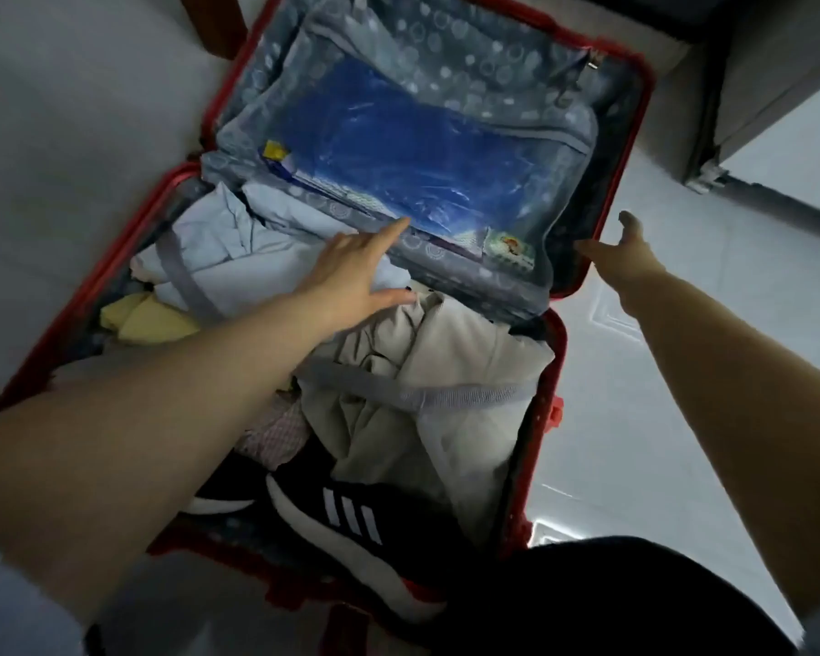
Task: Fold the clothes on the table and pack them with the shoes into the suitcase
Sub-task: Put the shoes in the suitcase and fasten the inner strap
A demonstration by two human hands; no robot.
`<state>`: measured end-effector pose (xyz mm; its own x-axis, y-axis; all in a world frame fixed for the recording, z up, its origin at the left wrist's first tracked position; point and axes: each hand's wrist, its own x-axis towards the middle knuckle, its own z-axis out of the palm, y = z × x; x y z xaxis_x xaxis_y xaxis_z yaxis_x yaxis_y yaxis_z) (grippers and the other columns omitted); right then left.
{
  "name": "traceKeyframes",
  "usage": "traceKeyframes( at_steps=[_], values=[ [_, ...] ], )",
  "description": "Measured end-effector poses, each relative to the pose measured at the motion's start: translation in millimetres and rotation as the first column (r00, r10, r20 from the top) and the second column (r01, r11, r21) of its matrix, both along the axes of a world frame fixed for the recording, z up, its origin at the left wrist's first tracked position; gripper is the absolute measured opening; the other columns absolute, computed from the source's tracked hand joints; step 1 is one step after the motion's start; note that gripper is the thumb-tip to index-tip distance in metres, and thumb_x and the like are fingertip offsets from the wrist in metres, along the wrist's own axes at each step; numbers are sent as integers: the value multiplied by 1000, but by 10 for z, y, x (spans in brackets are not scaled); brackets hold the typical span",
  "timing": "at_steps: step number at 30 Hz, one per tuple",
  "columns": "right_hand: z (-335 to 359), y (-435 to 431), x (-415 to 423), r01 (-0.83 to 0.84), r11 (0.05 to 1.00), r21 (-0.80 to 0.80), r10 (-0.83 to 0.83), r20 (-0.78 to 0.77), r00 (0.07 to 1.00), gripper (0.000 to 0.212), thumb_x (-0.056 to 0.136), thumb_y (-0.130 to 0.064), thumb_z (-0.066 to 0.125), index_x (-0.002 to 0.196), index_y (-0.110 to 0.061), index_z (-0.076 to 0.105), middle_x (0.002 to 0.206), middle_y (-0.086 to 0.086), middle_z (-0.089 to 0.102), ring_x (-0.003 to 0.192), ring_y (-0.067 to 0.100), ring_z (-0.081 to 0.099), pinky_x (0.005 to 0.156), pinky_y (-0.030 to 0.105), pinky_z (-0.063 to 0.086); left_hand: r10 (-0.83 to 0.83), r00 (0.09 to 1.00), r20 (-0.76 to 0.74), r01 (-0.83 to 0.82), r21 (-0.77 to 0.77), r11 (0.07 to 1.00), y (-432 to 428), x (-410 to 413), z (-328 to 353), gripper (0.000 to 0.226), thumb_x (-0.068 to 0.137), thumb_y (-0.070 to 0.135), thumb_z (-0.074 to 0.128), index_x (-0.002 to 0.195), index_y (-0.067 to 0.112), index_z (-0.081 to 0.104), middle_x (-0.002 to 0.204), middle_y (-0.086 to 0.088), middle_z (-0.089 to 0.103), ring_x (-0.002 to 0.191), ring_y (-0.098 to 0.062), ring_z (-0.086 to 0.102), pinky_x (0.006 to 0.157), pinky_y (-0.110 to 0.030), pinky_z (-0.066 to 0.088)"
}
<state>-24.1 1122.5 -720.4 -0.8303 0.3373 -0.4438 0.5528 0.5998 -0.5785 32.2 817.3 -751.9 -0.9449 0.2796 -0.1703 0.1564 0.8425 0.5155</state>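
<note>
A red suitcase (547, 371) lies open on the floor below me. Its near half holds a light blue garment (219, 234), a yellow garment (150, 317), a beige garment (450, 352) under grey straps, and black shoes with white stripes (351, 518) at the near end. The raised lid (635, 134) has a patterned grey lining and a pocket holding a blue plastic packet (417, 149). My left hand (356, 267) lies flat on the blue garment, fingers straight and reaching to the lid's lower edge. My right hand (623, 250) is stretched out at the lid's right rim, fingers extended.
The suitcase sits on a pale tiled floor (659, 371). A wooden furniture leg (209, 21) stands at the upper left. Grey furniture (753, 87) fills the upper right corner. My dark-clothed leg (611, 603) is at the bottom edge.
</note>
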Motion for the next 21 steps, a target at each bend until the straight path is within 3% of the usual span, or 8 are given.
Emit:
traceKeyframes(
  at_steps=[2, 5, 8, 10, 14, 16, 19, 21],
  values=[
    [-101, 49, -229, 17, 997, -73, -18, -16, 1000, 76, 91, -26, 57, 149, -19, 7, 147, 13, 34, 128, 33, 42, 94, 37, 42, 69, 997, 40, -71, 36, 997, 23, 6, -17, 95, 71, 54, 68, 147, 27, 17, 141, -3, 45, 125, -30, 41, 105, -43, 34],
    [-291, 120, -423, 90, 989, -119, -82, 66, 994, 66, 91, -32, 55, 141, -6, 20, 136, 16, 45, 96, 28, 56, 75, 33, 49, 153, 983, 96, -161, 75, 984, 89, 73, -10, 99, 69, 53, 71, 147, 27, 17, 141, -7, 44, 129, -30, 39, 106, -46, 33],
    [-546, 274, -477, 105, 965, -241, -63, 176, 982, 45, 90, -32, 52, 129, -11, 43, 125, 15, 56, 102, 32, 58, 89, 48, 51, 222, 967, 123, -230, 61, 971, 187, 148, 33, 96, 71, 51, 69, 147, 26, 16, 140, -11, 44, 128, -31, 40, 106, -46, 33],
    [-635, 312, -528, 75, 950, -303, -27, 161, 987, 35, 89, -25, 52, 123, -16, 48, 118, 12, 60, 101, 34, 60, 87, 52, 52, 288, 951, 111, -294, 49, 954, 195, 191, 87, 89, 77, 45, 67, 147, 21, 18, 139, -12, 45, 126, -32, 42, 106, -47, 33],
    [-505, 232, -489, 71, 944, -322, -53, 65, 996, 29, 91, -16, 47, 119, -11, 53, 106, 11, 62, 88, 30, 59, 69, 37, 54, 383, 922, 62, -382, -21, 924, 87, 289, 309, 79, 86, 42, 56, 148, 16, 14, 140, -18, 43, 125, -35, 42, 107, -46, 32],
    [-444, 230, -437, 81, 940, -331, -90, -12, 996, 32, 90, -13, 48, 122, -10, 53, 107, 11, 61, 88, 28, 58, 66, 34, 50, 374, 927, -18, -375, -65, 925, 37, 226, 509, 76, 88, 37, 55, 147, 14, 13, 141, -18, 41, 126, -36, 41, 108, -46, 28],
    [-322, 220, -350, 77, 929, -361, -126, -112, 986, 39, 88, -3, 46, 126, -10, 50, 109, 11, 61, 91, 26, 57, 63, 29, 50, 295, 908, -298, -353, -162, 922, 24, -137, 967, 67, 91, 12, 53, 147, 10, 16, 139, -20, 41, 125, -39, 39, 110, -49, 24],
    [-249, 204, -250, 101, 924, -369, -175, -173, 969, 45, 87, 2, 43, 128, -15, 49, 114, 9, 62, 101, 27, 58, 79, 37, 54, 210, 850, -484, -332, -182, 926, 55, -461, 1369, 68, 89, 4, 51, 147, 9, 17, 143, -20, 37, 131, -38, 33, 112, -50, 18]
  ],
)
